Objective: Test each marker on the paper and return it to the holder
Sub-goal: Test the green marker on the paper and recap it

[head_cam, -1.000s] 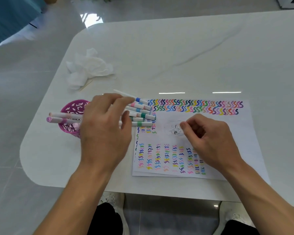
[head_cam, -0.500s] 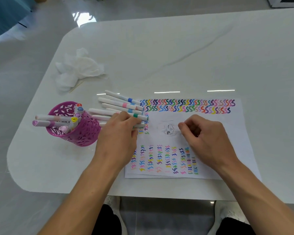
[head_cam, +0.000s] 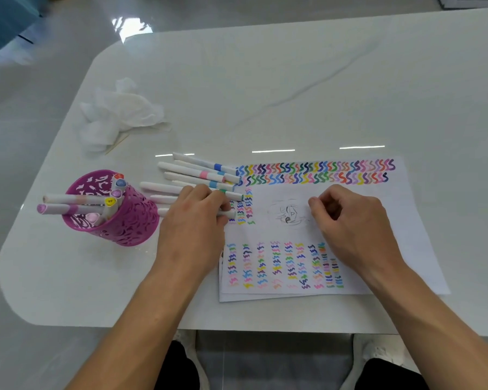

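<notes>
A purple cut-out holder (head_cam: 130, 223) stands left of centre with several white markers in it; two markers (head_cam: 68, 204) lie across its rim pointing left. Several loose white markers (head_cam: 197, 173) with coloured bands lie in a pile between the holder and the paper (head_cam: 383, 204). The paper is covered in coloured squiggles, with a small pencil sketch in its middle. My left hand (head_cam: 195, 223) lies on the near side of the pile and pinches one marker (head_cam: 231, 214) between fingers and thumb. On the paper rests my right hand (head_cam: 355, 229), fingers curled, holding nothing that I can see.
A crumpled white tissue (head_cam: 119, 114) with a thin wooden stick (head_cam: 116, 143) beside it lies behind the holder. The white table's rounded front-left corner (head_cam: 17, 299) is close to the holder. A second sheet shows under the paper's front edge.
My left hand dropped from above the holder and pile onto the loose markers and closed on one. My right hand stayed on the paper.
</notes>
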